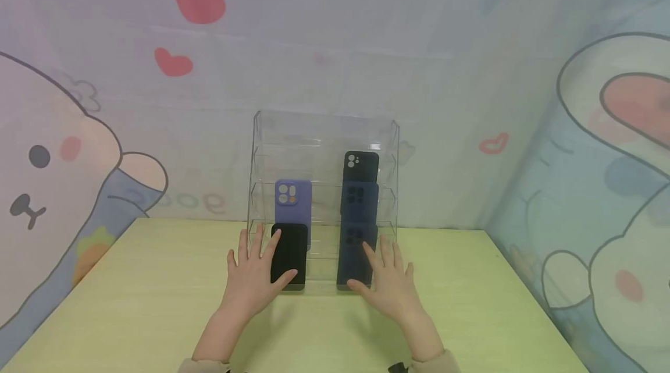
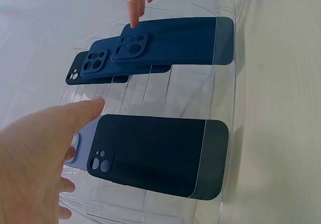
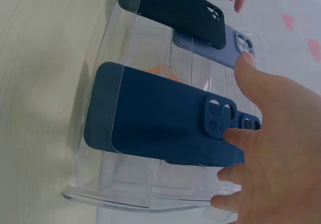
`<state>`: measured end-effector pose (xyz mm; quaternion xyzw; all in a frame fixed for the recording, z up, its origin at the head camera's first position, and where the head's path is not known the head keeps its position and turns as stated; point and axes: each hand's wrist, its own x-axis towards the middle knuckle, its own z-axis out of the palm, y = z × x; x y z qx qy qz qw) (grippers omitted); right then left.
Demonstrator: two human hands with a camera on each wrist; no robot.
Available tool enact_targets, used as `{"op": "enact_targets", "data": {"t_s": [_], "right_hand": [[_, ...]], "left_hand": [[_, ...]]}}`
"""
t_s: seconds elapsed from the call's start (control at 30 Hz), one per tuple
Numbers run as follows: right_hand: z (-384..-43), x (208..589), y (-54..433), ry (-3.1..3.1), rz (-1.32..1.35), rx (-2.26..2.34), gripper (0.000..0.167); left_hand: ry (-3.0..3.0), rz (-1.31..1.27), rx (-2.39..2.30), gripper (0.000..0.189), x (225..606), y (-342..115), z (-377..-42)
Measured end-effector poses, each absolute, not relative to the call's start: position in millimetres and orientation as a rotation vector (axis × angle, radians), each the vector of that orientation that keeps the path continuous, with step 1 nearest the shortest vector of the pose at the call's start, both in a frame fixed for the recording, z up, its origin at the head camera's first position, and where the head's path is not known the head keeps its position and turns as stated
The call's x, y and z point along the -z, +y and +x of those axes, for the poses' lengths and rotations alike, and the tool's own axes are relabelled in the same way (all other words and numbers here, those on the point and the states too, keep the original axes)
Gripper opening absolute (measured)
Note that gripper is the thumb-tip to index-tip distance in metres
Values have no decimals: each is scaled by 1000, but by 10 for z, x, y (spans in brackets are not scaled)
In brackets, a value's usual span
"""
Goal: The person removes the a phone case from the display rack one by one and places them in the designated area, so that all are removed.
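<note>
A clear tiered stand [image 1: 324, 287] holds several phone cases in two columns. In the left column, a black phone case [image 1: 292, 254] leans at the bottom front, with a purple phone case [image 1: 302, 205] behind and above it. On the right, a dark blue phone case [image 1: 355, 265] stands in front of another blue case [image 1: 361, 210] and a black case [image 1: 362, 162] at the top. My left hand [image 1: 253, 280] spreads its fingers over the left column's outer side. My right hand [image 1: 391, 288] does likewise at the right column. Neither hand grips anything; whether fingertips touch the cases I cannot tell.
The stand rests on a pale yellow-green table [image 1: 157, 297], near its back edge. Behind it hangs a light cloth backdrop [image 1: 324, 29] printed with hearts and cartoon animals, which also runs along both sides.
</note>
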<state>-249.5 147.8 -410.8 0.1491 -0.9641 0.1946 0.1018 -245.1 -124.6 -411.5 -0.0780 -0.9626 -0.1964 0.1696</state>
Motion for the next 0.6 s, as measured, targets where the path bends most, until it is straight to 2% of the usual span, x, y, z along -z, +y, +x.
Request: {"op": "enact_targets", "data": {"t_s": [0.4, 0.6], "right_hand": [[-2500, 4123, 1482, -2821, 459, -581, 81], [-2556, 4129, 1481, -2772, 447, -578, 75]], "left_hand": [[-2712, -222, 550, 82, 4122, -1260, -2449], [-2692, -214, 618, 79, 4125, -1289, -2462]]}}
